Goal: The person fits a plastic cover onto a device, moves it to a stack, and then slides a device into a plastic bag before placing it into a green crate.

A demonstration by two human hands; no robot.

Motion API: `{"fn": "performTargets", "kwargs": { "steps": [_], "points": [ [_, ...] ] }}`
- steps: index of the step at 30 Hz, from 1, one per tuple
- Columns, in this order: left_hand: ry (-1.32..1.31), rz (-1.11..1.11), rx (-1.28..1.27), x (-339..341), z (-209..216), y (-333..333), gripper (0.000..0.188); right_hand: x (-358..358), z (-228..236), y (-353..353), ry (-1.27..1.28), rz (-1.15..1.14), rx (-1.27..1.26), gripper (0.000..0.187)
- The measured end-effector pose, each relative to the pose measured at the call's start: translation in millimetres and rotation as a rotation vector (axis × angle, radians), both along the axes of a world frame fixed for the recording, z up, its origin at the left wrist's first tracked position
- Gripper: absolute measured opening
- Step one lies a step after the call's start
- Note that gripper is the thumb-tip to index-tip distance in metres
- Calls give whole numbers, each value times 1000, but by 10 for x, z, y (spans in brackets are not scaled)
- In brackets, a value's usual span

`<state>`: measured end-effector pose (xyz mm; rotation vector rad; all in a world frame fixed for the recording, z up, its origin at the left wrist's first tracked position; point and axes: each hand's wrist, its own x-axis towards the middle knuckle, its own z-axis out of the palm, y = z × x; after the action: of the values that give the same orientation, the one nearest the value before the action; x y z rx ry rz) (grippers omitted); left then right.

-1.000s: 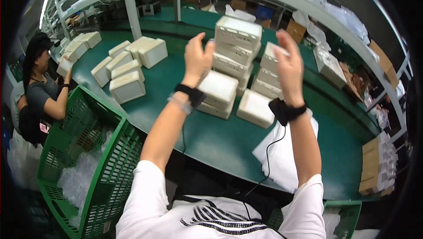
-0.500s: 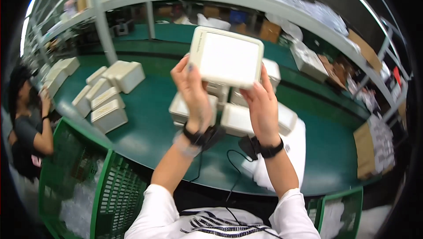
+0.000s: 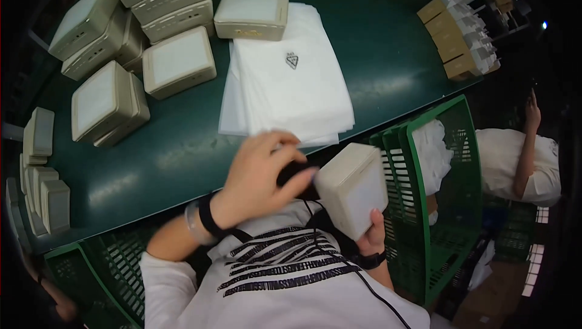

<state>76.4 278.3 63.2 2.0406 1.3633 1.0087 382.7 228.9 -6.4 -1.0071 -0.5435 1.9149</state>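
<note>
A beige box-shaped device with a pale flat panel (image 3: 357, 192) is tilted in front of my body, low beside the bench edge. My right hand (image 3: 373, 235) grips it from its lower right side. My left hand (image 3: 260, 174) hovers to the left of the device, fingers parted and slightly curled, with nothing held; its thumb tip comes near the device's edge, and whether it touches I cannot tell. Just beyond the left hand lies a stack of white plastic bags (image 3: 297, 92) on the green bench. Another such device (image 3: 251, 15) rests on the far end of that stack.
More beige devices (image 3: 163, 1) are piled at the far left, with several at the left edge. Cardboard boxes (image 3: 451, 44) stand at the bench's far right. A green crate (image 3: 418, 208) holding white plastic is at my right, another (image 3: 79, 268) lower left. A person in white (image 3: 515, 165) is farther right.
The view has swung right and downward. The device has gone from raised between both hands to low in my right hand alone; my left hand has let go of it.
</note>
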Motion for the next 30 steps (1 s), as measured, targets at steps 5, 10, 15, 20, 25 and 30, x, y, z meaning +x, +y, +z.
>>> {"fn": "performTargets", "kwargs": {
  "steps": [5, 10, 15, 20, 25, 30],
  "points": [
    [566, 31, 268, 349, -392, 600, 22, 62, -205, 54, 221, -212, 8, 71],
    [721, 63, 251, 515, -487, 682, 18, 91, -273, 150, 258, -269, 38, 66],
    [766, 80, 275, 482, -469, 662, 8, 160, -289, 232, 199, -252, 28, 67],
    [520, 21, 101, 206, -427, 834, 9, 203, -279, 336, 209, -211, 52, 68],
    [236, -37, -404, 63, -320, 1091, 15, 118, -216, 431, 268, -214, 31, 67],
    [202, -34, -490, 42, -273, 1117, 23, -78, -211, 502, 248, -242, 13, 68]
  ]
}}
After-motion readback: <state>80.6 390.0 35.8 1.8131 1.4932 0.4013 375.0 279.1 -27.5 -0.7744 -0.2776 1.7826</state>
